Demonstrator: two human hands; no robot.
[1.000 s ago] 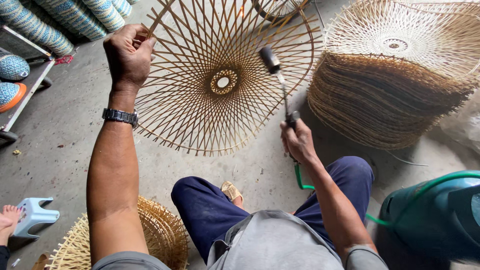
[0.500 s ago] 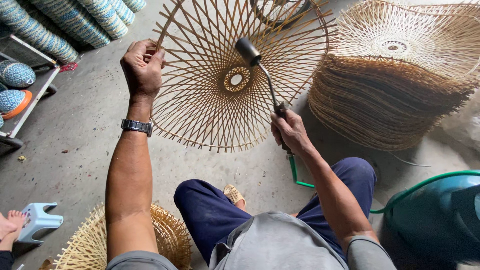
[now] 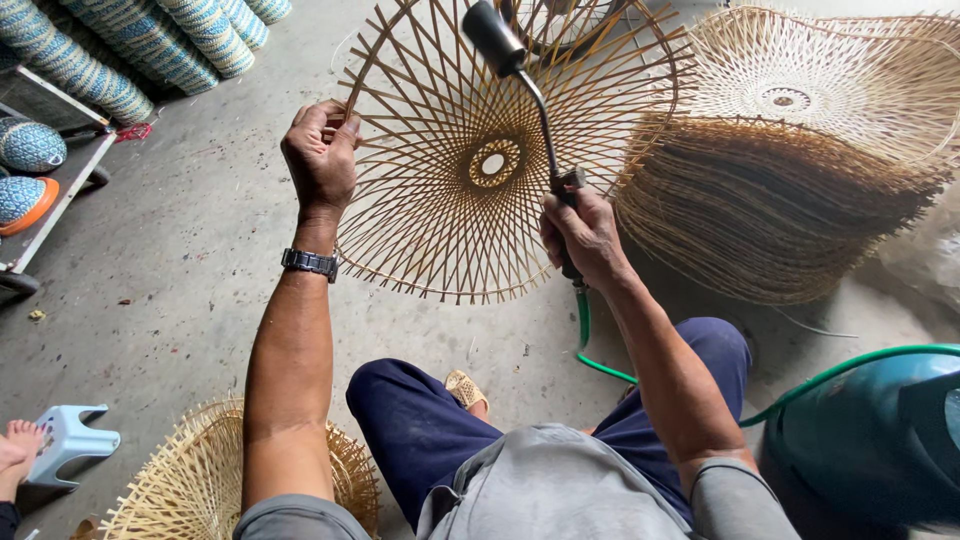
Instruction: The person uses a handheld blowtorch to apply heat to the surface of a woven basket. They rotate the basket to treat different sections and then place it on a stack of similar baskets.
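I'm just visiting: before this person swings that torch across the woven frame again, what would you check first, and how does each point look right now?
1. Left hand has a firm hold on the rim of the round open-weave bamboo frame: ok, the fist is closed around it.
2. Right hand grips the handle of the black-nozzled metal gas torch: ok.
3. Nozzle points away from both hands: ok, it tips up toward the frame.
4. Flame lit: cannot tell, none shows.
5. Thin green hose free of kinks: cannot tell, it passes behind the leg.
6. Tall stack of woven bamboo frames far enough from the nozzle: cannot tell; it stands close on the right.
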